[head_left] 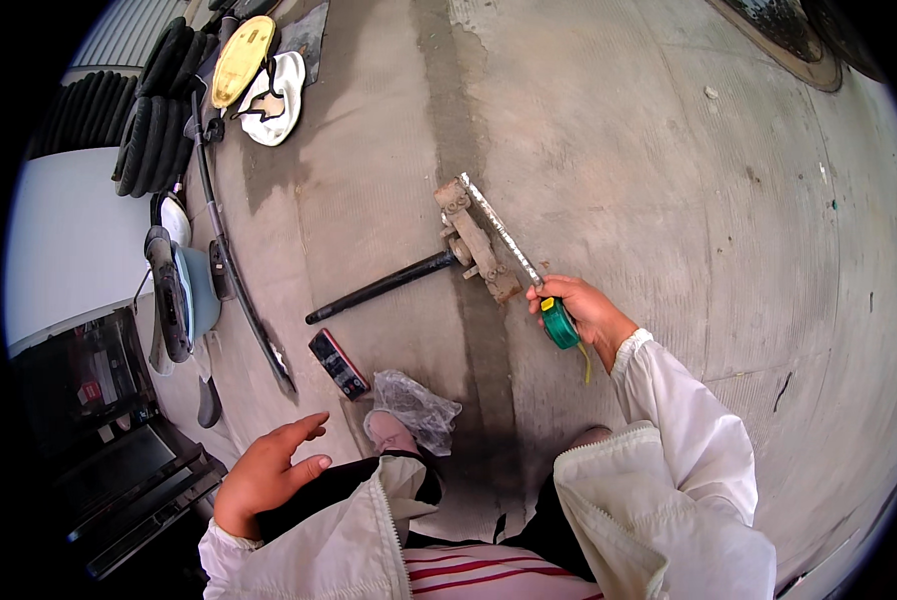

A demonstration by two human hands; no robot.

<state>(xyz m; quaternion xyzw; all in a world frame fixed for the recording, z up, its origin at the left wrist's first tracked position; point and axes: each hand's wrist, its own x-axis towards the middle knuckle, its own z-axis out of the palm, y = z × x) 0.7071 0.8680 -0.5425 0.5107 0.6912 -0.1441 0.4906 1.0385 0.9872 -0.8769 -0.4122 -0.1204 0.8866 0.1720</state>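
Note:
My right hand is closed around a green tape measure with a yellow button and a yellow strap. Its pale, worn blade stretches away from me, lying along a rusty metal bracket; whether blade and bracket touch I cannot tell. A black tube joins the bracket's left side, and both rest on the concrete floor. My left hand holds nothing, its fingers apart, above my left thigh. Nearest to it on the floor are a dark phone-shaped box with a red edge and a crumpled clear plastic bag.
A long dark bar lies to the left, beside a light blue container. Black tyres are stacked at the far left. A yellow oval pad and a white one lie beyond. A large round rim stands far right.

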